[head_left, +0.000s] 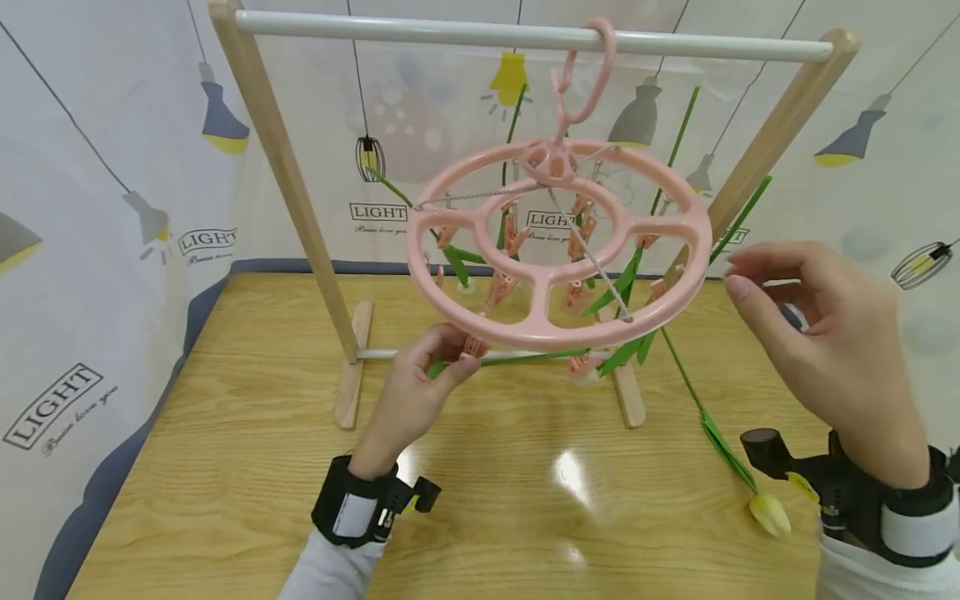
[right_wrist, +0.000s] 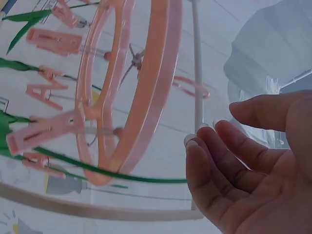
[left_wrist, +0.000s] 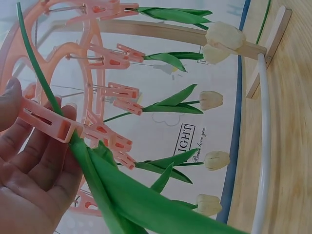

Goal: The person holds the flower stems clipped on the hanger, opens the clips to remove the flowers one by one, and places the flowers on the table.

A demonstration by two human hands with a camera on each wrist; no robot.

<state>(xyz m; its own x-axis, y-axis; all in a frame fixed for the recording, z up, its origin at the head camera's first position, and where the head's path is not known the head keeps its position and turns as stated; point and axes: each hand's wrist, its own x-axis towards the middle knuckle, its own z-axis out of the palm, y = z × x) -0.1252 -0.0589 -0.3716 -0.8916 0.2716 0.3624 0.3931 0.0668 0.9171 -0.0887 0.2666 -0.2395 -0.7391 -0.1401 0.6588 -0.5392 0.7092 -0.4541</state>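
Just under the pink ring (head_left: 570, 337), left hand (head_left: 412, 393) pinches a clip (left_wrist: 53, 124); a tulip stem (left_wrist: 36, 68) meets it, running crosswise to that hand's right. Right hand (head_left: 832, 333) loosely curved, nothing held; nearer it, below, a loose tulip (head_left: 723, 450) on the counter (head_left: 262, 500).

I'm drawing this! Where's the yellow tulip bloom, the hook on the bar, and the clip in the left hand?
Yellow tulip bloom (head_left: 769, 514): head view, on its petals.
Pink hook (head_left: 604, 75): head view, on its right side.
Pink clip (left_wrist: 57, 127): left wrist view, on its flat body.
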